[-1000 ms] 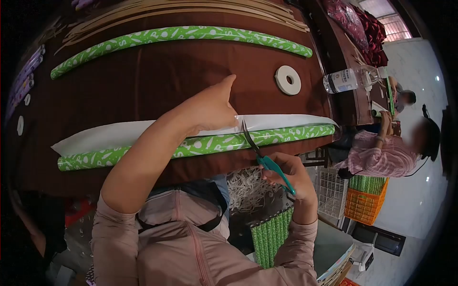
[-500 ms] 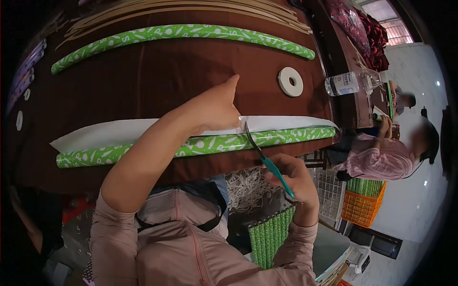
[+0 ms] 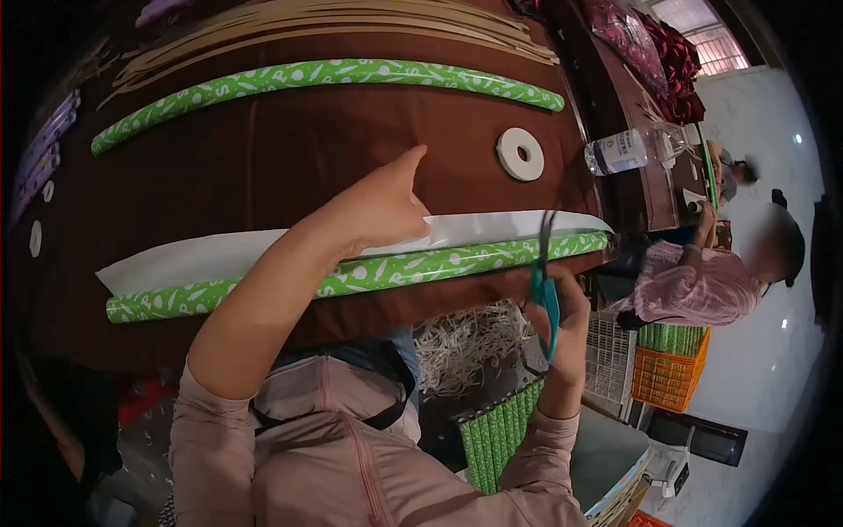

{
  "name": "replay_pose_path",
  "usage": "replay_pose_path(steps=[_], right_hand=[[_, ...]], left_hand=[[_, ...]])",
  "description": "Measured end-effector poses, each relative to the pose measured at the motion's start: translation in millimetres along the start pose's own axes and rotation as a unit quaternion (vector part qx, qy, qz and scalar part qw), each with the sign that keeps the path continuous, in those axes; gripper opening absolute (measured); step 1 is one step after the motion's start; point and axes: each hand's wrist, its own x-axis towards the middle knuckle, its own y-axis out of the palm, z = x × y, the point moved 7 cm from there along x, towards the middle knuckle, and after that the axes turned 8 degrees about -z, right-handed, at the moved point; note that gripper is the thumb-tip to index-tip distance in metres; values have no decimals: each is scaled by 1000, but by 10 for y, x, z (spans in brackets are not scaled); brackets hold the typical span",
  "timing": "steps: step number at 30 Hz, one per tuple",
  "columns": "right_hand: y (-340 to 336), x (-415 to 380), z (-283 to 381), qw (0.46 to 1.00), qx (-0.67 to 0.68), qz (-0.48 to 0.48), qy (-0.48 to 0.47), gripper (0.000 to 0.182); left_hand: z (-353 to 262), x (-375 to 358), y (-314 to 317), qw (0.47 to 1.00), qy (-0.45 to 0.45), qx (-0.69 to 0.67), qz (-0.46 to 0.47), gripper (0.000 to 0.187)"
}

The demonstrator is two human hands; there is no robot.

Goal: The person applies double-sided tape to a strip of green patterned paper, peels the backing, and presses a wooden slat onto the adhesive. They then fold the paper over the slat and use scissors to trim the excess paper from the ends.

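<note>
My left hand (image 3: 379, 211) reaches over a green patterned roll of wrapping paper (image 3: 395, 270) lying along the table's near edge. One finger stretches outward, while the other fingertips press at the white flap (image 3: 206, 250) behind the roll; exactly how they grip it is partly hidden. In my right hand (image 3: 572, 316) are scissors (image 3: 546, 299) with teal handles, held near the roll's right end. Their dark blades point up, across the roll and flap. Farther back lies a second green roll (image 3: 351, 74), and a white roll of tape (image 3: 521, 155) rests to its near right.
Brown strips (image 3: 351, 19) lie along the far side. A clear bottle (image 3: 619, 151) stands on the right. Below the table are paper shreds (image 3: 465, 342), bundled green rolls (image 3: 500, 430) and an orange basket (image 3: 669, 378). A co-worker in a pink shirt (image 3: 694, 281) sits at right.
The scissors have moved right and away from my left fingertips, turning more upright with my right hand. My left hand stays at the flap. The view has shifted slightly.
</note>
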Motion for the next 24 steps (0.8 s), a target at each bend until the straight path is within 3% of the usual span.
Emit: replay_pose_path(steps=[1,3,5,10,17,23,24], right_hand=[[-73,33,6,984,-132,-94,-75,36],[-59,58,43,919,-327,-124,-181,46],[87,101,71,890,-397,-123,-189,49],[297,110,123,897,-350,-115,-246,50],[736,58,151,923,-298,-94,-225,50],[770,23,161,933,-267,-92,-225,50],[775,23,157,933,-265,-92,-225,50]], left_hand=[[5,10,-8,1000,8,-10,-2,92],[1,28,-4,999,29,-14,6,90],[50,40,-52,1000,15,-22,-5,86],[66,-118,-325,999,-10,37,-36,82],[186,-321,-742,989,-22,144,-13,73],[140,-313,-914,998,-25,47,23,72],[149,-286,-974,998,-41,-35,21,72]])
